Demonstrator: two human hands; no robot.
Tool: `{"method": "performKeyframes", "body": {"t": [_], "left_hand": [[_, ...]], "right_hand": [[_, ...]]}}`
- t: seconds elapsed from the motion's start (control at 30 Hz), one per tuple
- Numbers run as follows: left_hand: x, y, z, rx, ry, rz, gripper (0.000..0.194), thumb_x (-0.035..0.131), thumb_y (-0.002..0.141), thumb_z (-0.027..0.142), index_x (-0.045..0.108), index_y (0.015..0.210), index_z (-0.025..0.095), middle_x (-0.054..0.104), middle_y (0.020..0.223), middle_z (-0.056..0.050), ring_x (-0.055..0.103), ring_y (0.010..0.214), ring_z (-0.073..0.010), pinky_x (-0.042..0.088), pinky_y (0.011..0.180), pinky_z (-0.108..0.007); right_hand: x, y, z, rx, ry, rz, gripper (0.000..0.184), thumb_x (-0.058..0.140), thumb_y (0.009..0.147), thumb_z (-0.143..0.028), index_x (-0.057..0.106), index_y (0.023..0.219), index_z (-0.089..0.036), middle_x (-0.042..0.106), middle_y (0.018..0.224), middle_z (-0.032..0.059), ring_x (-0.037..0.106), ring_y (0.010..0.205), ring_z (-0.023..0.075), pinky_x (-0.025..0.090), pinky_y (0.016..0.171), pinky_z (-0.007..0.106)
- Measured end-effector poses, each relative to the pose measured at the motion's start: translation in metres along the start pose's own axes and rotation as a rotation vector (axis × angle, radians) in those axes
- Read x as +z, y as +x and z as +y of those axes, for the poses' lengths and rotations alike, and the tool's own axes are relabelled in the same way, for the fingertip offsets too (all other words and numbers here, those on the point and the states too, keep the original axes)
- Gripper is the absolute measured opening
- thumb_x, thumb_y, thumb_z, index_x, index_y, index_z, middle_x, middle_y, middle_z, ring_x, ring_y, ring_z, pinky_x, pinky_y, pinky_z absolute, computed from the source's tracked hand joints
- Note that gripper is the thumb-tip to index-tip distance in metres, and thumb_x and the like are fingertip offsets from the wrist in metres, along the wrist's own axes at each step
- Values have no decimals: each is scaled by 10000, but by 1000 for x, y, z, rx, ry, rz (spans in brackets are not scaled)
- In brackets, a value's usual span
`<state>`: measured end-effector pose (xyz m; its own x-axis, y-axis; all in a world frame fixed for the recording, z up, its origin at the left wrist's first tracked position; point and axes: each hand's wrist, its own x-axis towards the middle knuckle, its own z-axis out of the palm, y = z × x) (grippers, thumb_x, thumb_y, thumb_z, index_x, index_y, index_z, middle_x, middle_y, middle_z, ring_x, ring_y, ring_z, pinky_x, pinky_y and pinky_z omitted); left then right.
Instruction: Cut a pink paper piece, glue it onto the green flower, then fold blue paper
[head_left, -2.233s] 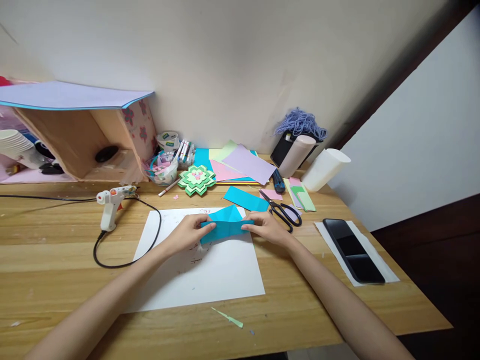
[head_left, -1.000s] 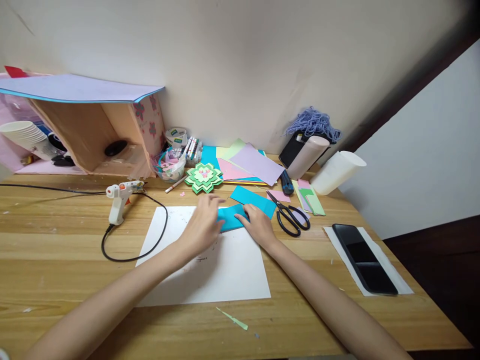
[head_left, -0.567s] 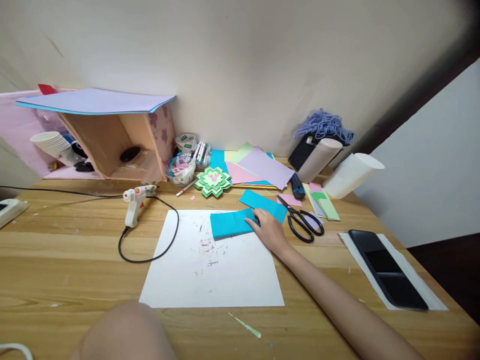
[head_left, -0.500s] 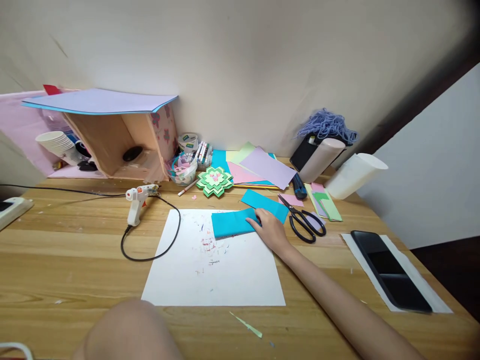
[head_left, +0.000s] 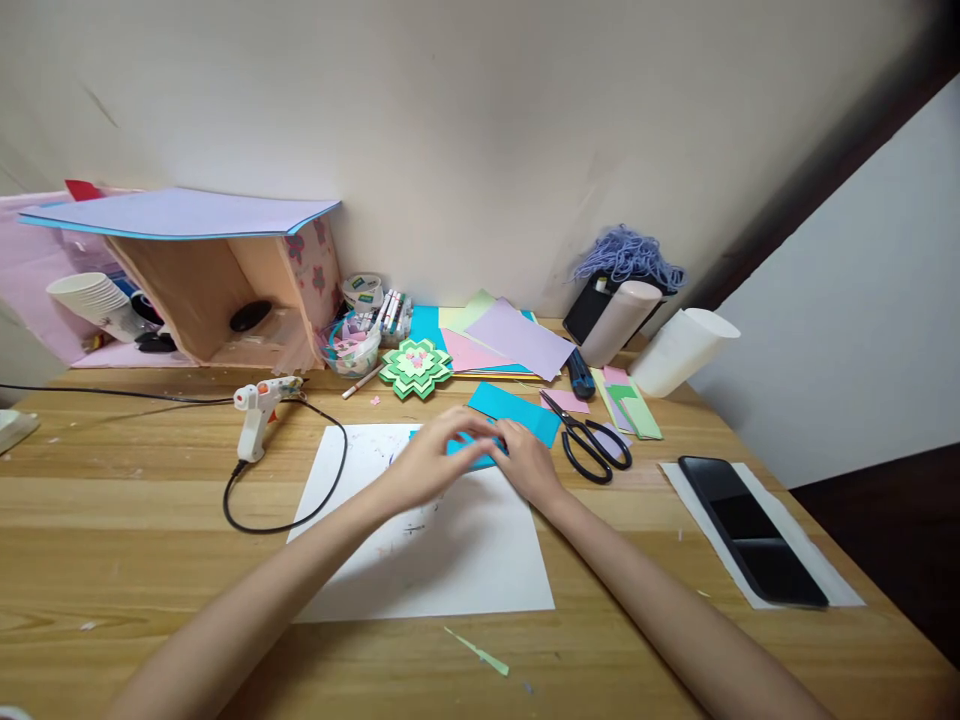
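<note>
My right hand [head_left: 529, 462] has its fingers closed on the right end of a folded piece of blue paper [head_left: 466, 450]. That piece lies on a white sheet [head_left: 480, 560] smudged with coloured marks. Above it reaches my left hand [head_left: 427, 455], its fingers stretched towards my right fingertips and its thumb apart, covering much of the blue paper. Just behind my hands a flat blue paper strip [head_left: 506, 400] rests on the table. Black-handled scissors [head_left: 589, 440] lie right of my right hand, their blades touching the strip's side.
Left of the sheet stands a white glue gun [head_left: 259, 415] with a looping black cord. A green layered paper flower [head_left: 416, 368], coloured papers [head_left: 517, 335] and a tub [head_left: 352, 350] line the back. A phone [head_left: 750, 530] lies at right; a green scrap [head_left: 480, 652] is in front.
My left hand has come in from the lower left and now sits over the blue paper beside my right hand. My right hand stays on the paper. The view has shifted slightly.
</note>
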<state>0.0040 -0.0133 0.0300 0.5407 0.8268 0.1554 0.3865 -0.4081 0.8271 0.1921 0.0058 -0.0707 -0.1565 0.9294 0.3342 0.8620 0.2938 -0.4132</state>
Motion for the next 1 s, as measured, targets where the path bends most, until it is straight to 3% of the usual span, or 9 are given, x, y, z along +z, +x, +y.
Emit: {"method": "performKeyframes", "body": {"t": [0.1, 0.2, 0.5, 0.67, 0.73, 0.87, 1.0], "left_hand": [[14, 16, -50, -115, 284, 93, 325, 550, 773, 401, 576, 995, 166, 583, 970, -90, 538, 923, -227, 423, 809, -360], [24, 16, -72, -93, 482, 120, 353, 571, 751, 425, 553, 995, 170, 558, 965, -90, 523, 926, -238, 412, 785, -357], [22, 17, -71, -150, 512, 77, 364, 615, 670, 512, 544, 819, 188, 578, 820, -50, 525, 796, -226, 373, 658, -318], [21, 19, -75, -124, 388, 52, 316, 576, 709, 504, 558, 768, 194, 604, 796, -28, 534, 776, -202, 375, 653, -295], [21, 18, -75, -121, 324, 50, 299, 566, 722, 499, 563, 767, 204, 621, 792, -11, 546, 758, -188, 379, 642, -279], [22, 15, -74, -128, 303, 76, 307, 571, 715, 517, 598, 776, 217, 651, 797, 2, 566, 751, -184, 385, 648, -271], [22, 14, -75, -122, 247, 114, 318, 496, 778, 512, 630, 796, 224, 671, 808, 1, 585, 747, -176, 397, 671, -269]], "right_hand": [[-1, -1, -1, -18, -49, -6, 236, 462, 856, -410, 509, 767, -197, 585, 761, 46, 525, 739, 194, 348, 615, 272], [-3, -3, -1, -36, -55, -8, 227, 465, 858, -400, 493, 758, -198, 576, 748, 40, 525, 743, 191, 356, 632, 273], [-13, -5, -8, -12, 82, -15, 194, 507, 828, -363, 488, 719, -205, 546, 698, 17, 503, 695, 171, 360, 602, 265], [-15, -1, -6, 202, 464, 130, 236, 523, 803, -414, 532, 863, -186, 571, 847, 45, 518, 693, 147, 423, 632, 263], [-14, 1, -3, 292, 616, 103, 288, 548, 775, -447, 552, 869, -175, 584, 819, 37, 521, 675, 143, 427, 613, 256], [-11, 4, 3, 326, 787, 28, 285, 584, 735, -444, 568, 682, -164, 557, 650, 4, 515, 635, 141, 406, 593, 250], [-11, 6, 5, 399, 886, 47, 258, 649, 670, -410, 600, 686, -157, 596, 683, 16, 543, 663, 153, 423, 629, 266]]}}
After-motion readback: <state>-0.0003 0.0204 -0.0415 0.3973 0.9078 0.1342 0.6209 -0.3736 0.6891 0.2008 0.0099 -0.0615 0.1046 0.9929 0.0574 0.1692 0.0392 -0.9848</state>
